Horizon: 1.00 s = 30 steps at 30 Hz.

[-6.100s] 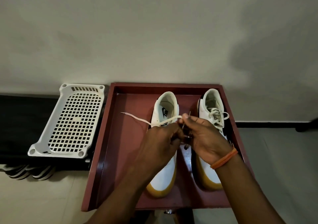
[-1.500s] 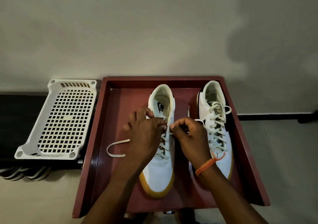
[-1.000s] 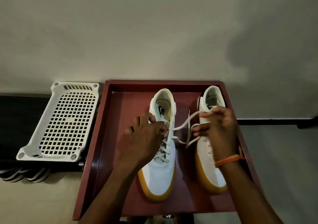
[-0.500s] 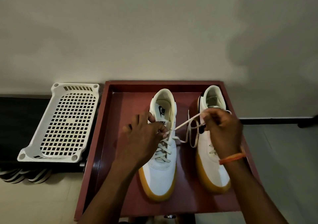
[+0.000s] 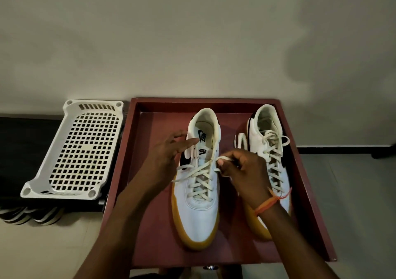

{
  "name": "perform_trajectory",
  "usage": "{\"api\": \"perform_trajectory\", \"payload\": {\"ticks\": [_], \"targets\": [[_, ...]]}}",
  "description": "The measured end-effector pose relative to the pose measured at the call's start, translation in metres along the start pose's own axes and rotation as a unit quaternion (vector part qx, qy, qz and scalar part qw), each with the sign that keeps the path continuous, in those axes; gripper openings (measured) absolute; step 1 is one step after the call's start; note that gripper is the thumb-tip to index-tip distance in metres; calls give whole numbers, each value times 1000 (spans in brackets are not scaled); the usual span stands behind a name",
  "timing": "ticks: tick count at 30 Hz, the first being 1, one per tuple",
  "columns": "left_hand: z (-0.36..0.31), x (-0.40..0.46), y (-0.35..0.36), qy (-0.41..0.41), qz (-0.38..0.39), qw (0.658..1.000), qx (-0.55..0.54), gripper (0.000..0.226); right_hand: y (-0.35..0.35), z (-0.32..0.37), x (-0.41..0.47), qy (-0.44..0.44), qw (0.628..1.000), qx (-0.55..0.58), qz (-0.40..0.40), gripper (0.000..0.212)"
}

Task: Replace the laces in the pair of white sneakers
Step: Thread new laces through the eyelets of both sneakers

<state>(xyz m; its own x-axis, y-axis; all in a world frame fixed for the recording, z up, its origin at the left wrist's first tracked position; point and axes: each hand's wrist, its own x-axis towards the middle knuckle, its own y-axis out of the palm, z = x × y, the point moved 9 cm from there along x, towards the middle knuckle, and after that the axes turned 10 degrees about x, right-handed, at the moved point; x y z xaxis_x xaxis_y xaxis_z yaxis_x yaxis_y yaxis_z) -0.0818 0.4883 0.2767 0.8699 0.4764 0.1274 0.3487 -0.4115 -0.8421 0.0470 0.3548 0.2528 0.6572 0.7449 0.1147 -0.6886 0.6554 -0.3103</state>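
Cream lace (image 5: 200, 174) is what both hands work on, centre frame: right hand (image 5: 244, 171) pinches the lace end betw. thumb & fingers just right of the top eyelets of the left-hand sneaker (image 5: 198, 180), while left hand (image 5: 166, 156) is spread loose w/ straight fingers, index tip touching the collar by the tongue, gripping nothing. Step in hand looks like threading the last eyelets on this shoe; criss-cross rows below appear done, and a free lace tail trails off its left side toward the left wrist. Next move prob. calls for steadying the collar w/ the left hand, feeding the pinched tip through the top hole, then evening both tails & tying. Right-hand sneaker (image 5: 271, 167), partly behind the right wrist w/ its orange thread band (image 5: 270, 203), seems fully laced, loops lying at its top. Both shoes sit heel-away in a dark red tray (image 5: 147, 193), low centre. White perforated plastic rack (image 5: 79, 150) lies left of tray on a black surface; striped items (image 5: 30, 215) at lower left, unclear what. In the way: right wrist hides part of the other shoe; loose tail could snag.
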Motion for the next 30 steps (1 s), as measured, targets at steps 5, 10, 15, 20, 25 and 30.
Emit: {"api": "perform_trajectory", "payload": {"ticks": [5,10,15,20,25,30], "targets": [[-2,2,10,-8,22,1000,-2,61,-4,-4,3,113,979,156,66,12],[-4,1,3,2,-3,1000,-16,57,7,-10,-2,141,977,152,42,9],[-4,2,5,-22,-8,999,-40,49,3,-18,-4,169,976,137,22,11],[1,2,5,-21,-7,1000,-7,41,-42,-4,6,92,989,52,-108,19],[-2,1,1,-7,-37,999,15,57,-83,-16,2,121,948,163,-247,7],[0,2,0,-28,-30,999,-18,47,-16,-1,1,76,991,83,-67,24]]}}
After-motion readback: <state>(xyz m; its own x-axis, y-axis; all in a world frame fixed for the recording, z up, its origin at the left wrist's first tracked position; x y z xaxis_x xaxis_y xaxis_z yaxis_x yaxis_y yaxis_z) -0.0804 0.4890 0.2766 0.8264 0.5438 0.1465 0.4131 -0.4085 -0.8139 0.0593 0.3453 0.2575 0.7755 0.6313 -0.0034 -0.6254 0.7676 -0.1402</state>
